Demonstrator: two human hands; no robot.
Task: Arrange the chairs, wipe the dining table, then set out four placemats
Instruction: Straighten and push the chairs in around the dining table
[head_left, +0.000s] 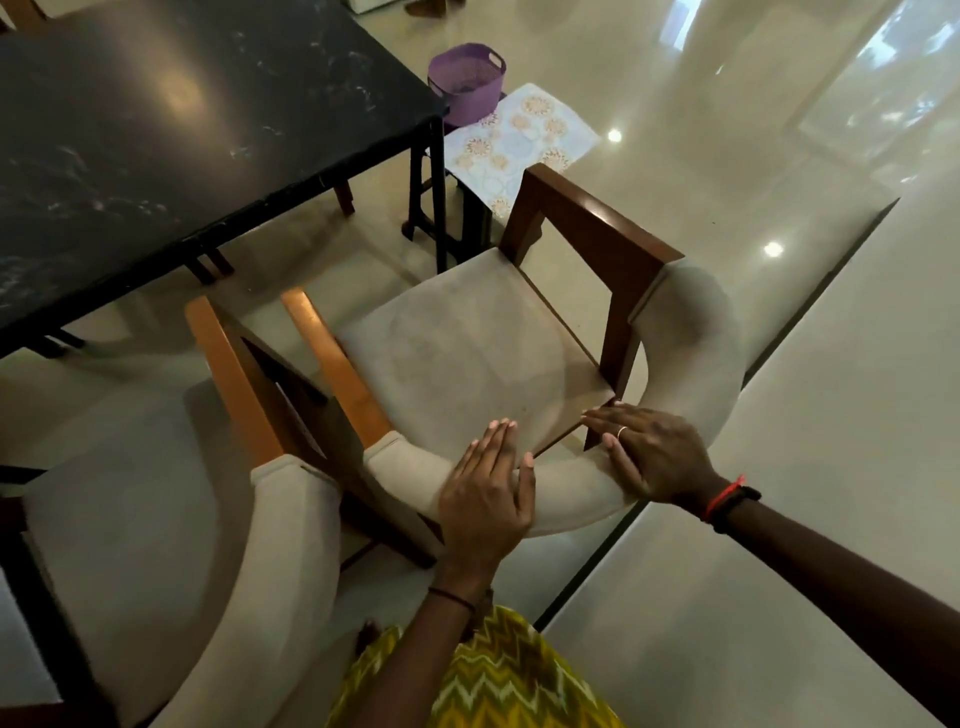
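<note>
**The Chair Could Bump the Table Leg**

The big black dining table (182, 130) has a thin dark leg (440, 208) at its corner. The chair (467, 343) points right at it. If the chair goes straight in, its brown wooden arm (597, 223) could hit that leg.

A second chair (156, 519) stands just beside it on the left. Their arms are very close, so they could scrape or catch on each other. The floor (779, 364) is shiny and looks slippery, so a hard push may send the chair too far.

The chair has a soft grey seat, a round padded back and wooden arms. It stands near the table corner, not tucked under, and it is turned a little.

The placemats (519, 135) are pale with round flower shapes. They lie past the table corner, next to a purple basket (467, 78). I cannot tell how many there are.

The left hand (488, 493) lies flat on top of the padded back, with its fingers straight and close together. The right hand (649, 457) lies flat on the back too, further right, with its fingers spread a bit. Neither hand curls around anything.
</note>
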